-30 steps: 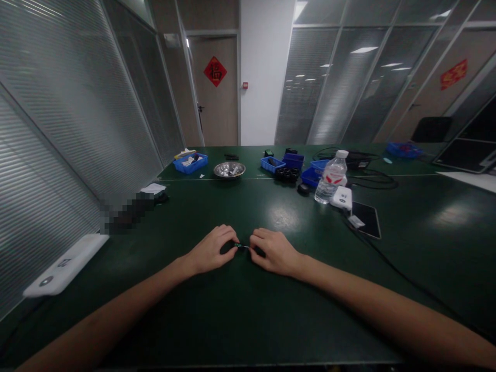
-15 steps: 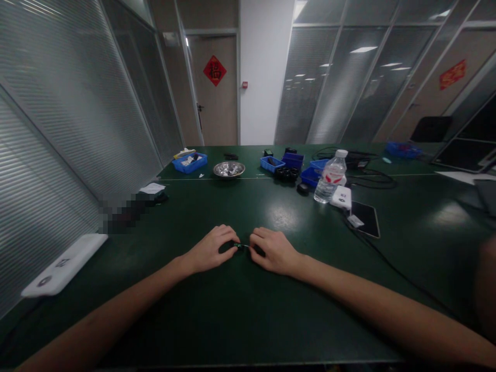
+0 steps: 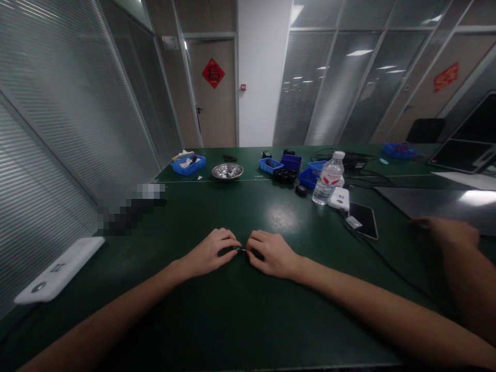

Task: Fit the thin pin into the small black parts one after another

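On the table, the left hand and right hand meet, each pinching one end of a tiny dark part between curled fingertips. To the right lies another person's hand. Beyond stand a bottle, a bowl and blue bins.

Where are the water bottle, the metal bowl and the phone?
water bottle (image 3: 327, 181), head view, its red label
metal bowl (image 3: 227, 176), head view, its front wall
phone (image 3: 366, 217), head view, its dark screen
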The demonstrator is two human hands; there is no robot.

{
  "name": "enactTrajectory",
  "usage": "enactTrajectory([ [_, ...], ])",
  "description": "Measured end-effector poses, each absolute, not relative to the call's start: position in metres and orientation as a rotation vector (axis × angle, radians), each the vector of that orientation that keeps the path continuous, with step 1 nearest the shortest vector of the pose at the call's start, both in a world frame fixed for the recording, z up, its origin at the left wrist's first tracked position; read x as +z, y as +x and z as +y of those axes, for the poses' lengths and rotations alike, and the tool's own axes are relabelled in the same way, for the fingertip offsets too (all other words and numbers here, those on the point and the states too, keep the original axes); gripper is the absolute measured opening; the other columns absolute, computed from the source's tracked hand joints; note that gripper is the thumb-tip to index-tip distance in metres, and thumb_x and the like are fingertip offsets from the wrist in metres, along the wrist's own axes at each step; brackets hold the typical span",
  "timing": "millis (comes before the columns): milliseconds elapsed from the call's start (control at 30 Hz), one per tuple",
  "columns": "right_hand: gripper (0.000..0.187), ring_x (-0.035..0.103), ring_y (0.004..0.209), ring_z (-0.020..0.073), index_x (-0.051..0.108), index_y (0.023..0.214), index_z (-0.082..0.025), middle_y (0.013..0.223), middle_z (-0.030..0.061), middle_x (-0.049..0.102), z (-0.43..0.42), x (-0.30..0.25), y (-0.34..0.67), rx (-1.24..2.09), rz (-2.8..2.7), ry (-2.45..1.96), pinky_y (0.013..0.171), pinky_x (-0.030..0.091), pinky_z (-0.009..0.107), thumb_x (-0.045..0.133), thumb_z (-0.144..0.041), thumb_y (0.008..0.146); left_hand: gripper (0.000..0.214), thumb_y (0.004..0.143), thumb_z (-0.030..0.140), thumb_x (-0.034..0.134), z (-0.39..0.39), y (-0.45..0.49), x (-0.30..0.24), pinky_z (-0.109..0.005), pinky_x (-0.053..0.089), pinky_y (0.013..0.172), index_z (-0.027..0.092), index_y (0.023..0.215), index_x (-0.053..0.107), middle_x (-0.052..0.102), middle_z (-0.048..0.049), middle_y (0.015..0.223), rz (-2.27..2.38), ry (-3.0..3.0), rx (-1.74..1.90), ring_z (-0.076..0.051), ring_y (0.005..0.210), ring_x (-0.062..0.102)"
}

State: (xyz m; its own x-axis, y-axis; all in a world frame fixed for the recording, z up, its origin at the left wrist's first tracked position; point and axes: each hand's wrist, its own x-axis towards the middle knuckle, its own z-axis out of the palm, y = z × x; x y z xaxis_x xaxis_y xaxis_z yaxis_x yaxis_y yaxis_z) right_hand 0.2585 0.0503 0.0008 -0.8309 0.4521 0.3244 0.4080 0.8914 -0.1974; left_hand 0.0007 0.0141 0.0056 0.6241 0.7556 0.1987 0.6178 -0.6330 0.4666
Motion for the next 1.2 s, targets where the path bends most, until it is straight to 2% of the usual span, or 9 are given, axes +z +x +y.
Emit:
enactTrajectory([
  [267, 0.008, 0.056, 0.083, 0.0154, 0.06, 0.1, -0.019, 0.098, 0.0042, 0.062, 0.0511, -0.0027, 0.2577, 0.164, -2.682, -0.651, 0.065, 0.041, 0.026, 0.054, -0.025, 0.099, 0.026, 0.103, 0.036, 0.057, 0.0136, 0.0002, 0.006, -0.037, 0.041, 0.097, 0.025, 0.124, 0.069, 0.063, -0.0065, 0.118, 1.084, 2.499, 0.546, -0.023, 0.111, 0.055],
  [767, 0.009, 0.057, 0.084, 0.0157, 0.059, 0.102, -0.018, 0.097, 0.0048, 0.063, 0.0518, -0.0028, 0.2587, 0.191, -2.673, -0.535, 0.067, 0.042, 0.026, 0.053, -0.024, 0.1, 0.027, 0.106, 0.035, 0.052, 0.0147, -0.0031, 0.0017, -0.036, 0.042, 0.094, 0.024, 0.125, 0.068, 0.066, -0.0058, 0.109, 0.962, 2.447, 0.565, -0.021, 0.104, 0.057],
  [1200, 0.011, 0.057, 0.084, 0.0164, 0.06, 0.103, -0.019, 0.098, 0.0051, 0.063, 0.0495, -0.0011, 0.2576, 0.151, -2.677, -0.582, 0.065, 0.041, 0.027, 0.053, -0.026, 0.1, 0.027, 0.102, 0.037, 0.058, 0.0128, -0.002, 0.0038, -0.037, 0.043, 0.098, 0.023, 0.123, 0.068, 0.066, -0.0061, 0.113, 0.981, 2.419, 0.583, -0.021, 0.107, 0.059],
])
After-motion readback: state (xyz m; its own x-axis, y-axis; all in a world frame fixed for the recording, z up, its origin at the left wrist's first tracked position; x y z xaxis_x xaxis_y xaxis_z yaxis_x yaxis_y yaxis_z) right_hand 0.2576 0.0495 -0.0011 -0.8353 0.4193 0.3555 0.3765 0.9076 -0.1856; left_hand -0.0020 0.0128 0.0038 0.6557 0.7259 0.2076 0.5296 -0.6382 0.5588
